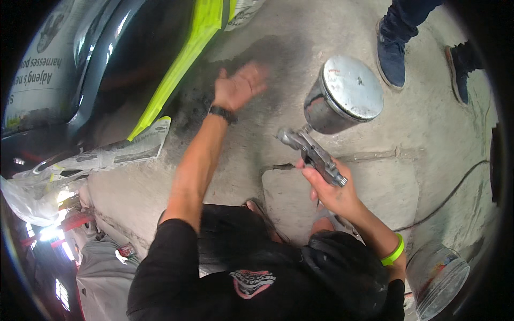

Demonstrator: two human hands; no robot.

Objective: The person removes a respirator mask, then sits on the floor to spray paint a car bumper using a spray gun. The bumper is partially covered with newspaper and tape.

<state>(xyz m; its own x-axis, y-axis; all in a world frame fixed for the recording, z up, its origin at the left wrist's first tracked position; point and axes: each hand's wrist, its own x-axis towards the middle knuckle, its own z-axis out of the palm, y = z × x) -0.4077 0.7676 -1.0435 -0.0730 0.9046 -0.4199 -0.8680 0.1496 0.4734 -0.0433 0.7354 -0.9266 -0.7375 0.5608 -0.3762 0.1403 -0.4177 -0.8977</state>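
Note:
My right hand (pixel 336 190) grips a metal paint spray gun (pixel 316 155) by its handle, which the fingers mostly hide. A large silver cup (pixel 324 107) with a round lid (pixel 353 88) is joined to the gun and tilts to the far right. Empty and palm up, my left hand (pixel 241 88) reaches out with its fingers apart, slightly blurred. It is held over the concrete floor, beside a glossy black car panel (pixel 144 69) edged with bright yellow-green tape (pixel 179 67).
Printed masking paper (pixel 144 143) and clear plastic sheeting (pixel 27 200) hang along the car at left. Another person's shoes (pixel 391 56) stand at the far right. A dark hose (pixel 455 190) crosses the concrete floor (pixel 375 187). A clear plastic bucket (pixel 436 278) is at lower right.

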